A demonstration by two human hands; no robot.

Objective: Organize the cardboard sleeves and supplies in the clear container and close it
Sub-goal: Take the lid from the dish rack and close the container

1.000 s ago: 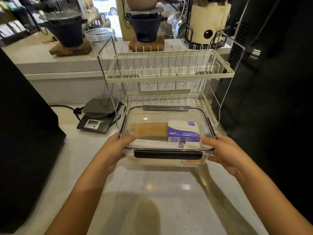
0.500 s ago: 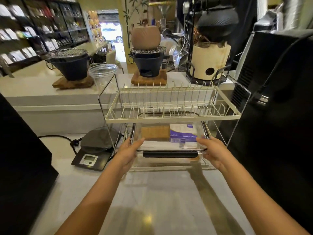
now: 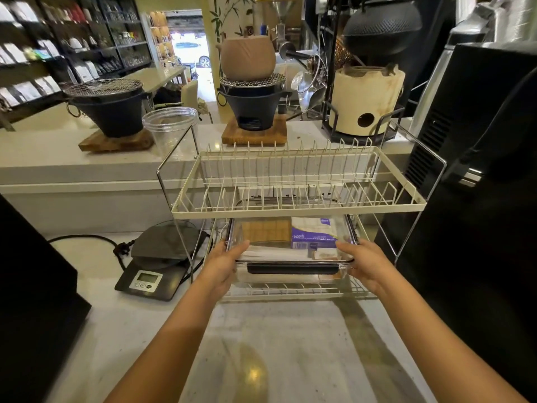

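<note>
The lidded clear plastic container (image 3: 290, 251), with a dark latch bar along its near edge, sits on the lower tier of the cream wire dish rack (image 3: 296, 292), most of it under the upper tier. Through the lid show a flat stack of brown cardboard sleeves (image 3: 266, 232) on the left and a white-and-purple paper packet (image 3: 315, 235) just beside it on the right; both lie flat, which lets the lid seat level. The left hand (image 3: 223, 264) wraps the near left corner and the right hand (image 3: 364, 264) the near right corner, each closed on the container. Holding both corners keeps the box square to the rack's side wires. The lid appears shut, so the task seems near its end, with only storage in hand. To the left of the rack, a black digital scale (image 3: 154, 269) stands on the pale stone counter (image 3: 276, 344), apart from the container.
</note>
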